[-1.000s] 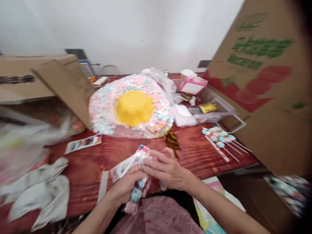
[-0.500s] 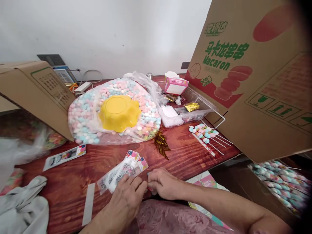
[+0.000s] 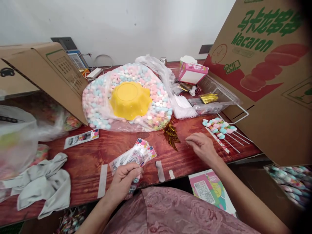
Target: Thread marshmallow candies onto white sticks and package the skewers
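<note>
My left hand [image 3: 125,177] is closed on a small candy packet [image 3: 135,180] at the table's near edge, just below a fan of printed clear bags [image 3: 133,156] lying on the red wooden table [image 3: 83,162]. My right hand [image 3: 201,146] reaches out over the table, fingers pinched together beside a bunch of gold twist ties [image 3: 171,135]. Whether anything is in the pinch I cannot make out. Several marshmallow skewers [image 3: 220,128] lie to the right of that hand.
A big clear bag of pastel marshmallows [image 3: 102,94] carries a yellow bowl [image 3: 130,99] upside down. Cardboard boxes stand at left [image 3: 52,70] and right [image 3: 270,81]. A clear tray [image 3: 219,97], a pink box [image 3: 192,71], grey cloths [image 3: 46,183] and white strips [image 3: 160,171] lie around.
My right hand left my left hand and moved out to the right, toward the gold twist ties. My left hand stayed by the printed bags. White strips now lie at the table edge.
</note>
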Demonstrator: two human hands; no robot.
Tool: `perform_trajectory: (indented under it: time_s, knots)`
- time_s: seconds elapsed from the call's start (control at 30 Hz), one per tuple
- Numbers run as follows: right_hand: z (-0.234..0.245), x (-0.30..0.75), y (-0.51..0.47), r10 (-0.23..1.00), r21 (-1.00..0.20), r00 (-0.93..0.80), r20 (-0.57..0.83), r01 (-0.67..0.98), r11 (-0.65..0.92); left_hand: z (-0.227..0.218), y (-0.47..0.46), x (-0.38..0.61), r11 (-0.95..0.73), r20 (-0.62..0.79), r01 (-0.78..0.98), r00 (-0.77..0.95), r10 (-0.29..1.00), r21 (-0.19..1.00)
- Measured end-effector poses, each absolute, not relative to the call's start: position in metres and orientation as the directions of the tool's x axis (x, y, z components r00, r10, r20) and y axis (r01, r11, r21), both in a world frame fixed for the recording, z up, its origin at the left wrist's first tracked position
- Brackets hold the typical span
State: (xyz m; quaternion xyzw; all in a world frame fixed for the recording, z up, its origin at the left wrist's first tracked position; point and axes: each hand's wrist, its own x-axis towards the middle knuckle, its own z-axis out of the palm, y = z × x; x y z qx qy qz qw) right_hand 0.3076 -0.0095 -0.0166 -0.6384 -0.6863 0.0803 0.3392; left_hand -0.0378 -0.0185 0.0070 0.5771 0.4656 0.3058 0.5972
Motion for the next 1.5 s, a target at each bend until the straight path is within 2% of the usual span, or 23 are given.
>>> perform_trajectory:
  time_s: [0.07,0.13,0.27,0.4,0.67,0.83,0.9,0.97,1.03,1.1,1.23,1.33,1.5]
  knots:
    - [-0.023,0.297,-0.019,0.948,-0.507,0.017,0.318,0.848,0.155,0.004,-0.019,-0.036,0.361,-0.355,0.046,0.336,0.872,0.931]
    - [-0.028,0.281,-0.026,0.960,-0.459,0.040,0.278,0.883,0.096,0.001,-0.021,-0.032,0.458,-0.427,-0.017,0.331,0.841,0.889]
    - [-0.037,0.260,-0.025,0.966,-0.346,0.079,0.245,0.938,0.011,0.000,-0.023,-0.023,0.409,-0.381,0.016,0.397,0.835,0.912]
    - [-0.037,0.263,-0.018,0.954,-0.345,0.097,0.285,0.939,0.008,0.003,-0.024,-0.024,0.316,-0.319,0.081,0.427,0.846,0.945]
    - [-0.025,0.281,-0.020,0.879,-0.457,0.187,0.438,0.889,0.039,-0.006,-0.026,-0.032,0.316,-0.320,0.069,0.348,0.881,0.946]
    - [-0.021,0.273,-0.033,0.876,-0.563,0.185,0.446,0.818,0.114,0.000,-0.025,-0.029,0.396,-0.364,-0.023,0.349,0.864,0.918]
    - [-0.013,0.261,-0.039,0.899,-0.634,0.100,0.425,0.742,0.218,0.008,-0.021,-0.026,0.461,-0.394,-0.077,0.410,0.823,0.884]
    - [-0.005,0.246,-0.042,0.914,-0.690,-0.060,0.401,0.637,0.344,0.016,-0.015,-0.022,0.502,-0.387,-0.118,0.495,0.778,0.857]
    - [0.001,0.233,-0.042,0.898,-0.704,-0.221,0.382,0.560,0.437,0.022,-0.006,-0.015,0.520,-0.357,-0.162,0.556,0.750,0.839]
    - [0.002,0.225,-0.038,0.884,-0.701,-0.281,0.373,0.539,0.467,0.022,0.005,-0.005,0.542,-0.347,-0.203,0.578,0.739,0.816]
    - [-0.005,0.226,-0.028,0.918,-0.683,-0.197,0.345,0.617,0.389,0.012,0.026,0.023,0.567,-0.368,-0.232,0.561,0.742,0.790]
    - [-0.010,0.235,-0.025,0.934,-0.675,-0.131,0.333,0.658,0.333,0.006,0.038,0.045,0.502,-0.332,-0.221,0.526,0.783,0.836]
    - [-0.026,0.254,-0.025,0.952,-0.804,0.125,0.279,0.573,0.160,-0.001,0.051,0.071,0.426,-0.322,-0.149,0.450,0.833,0.893]
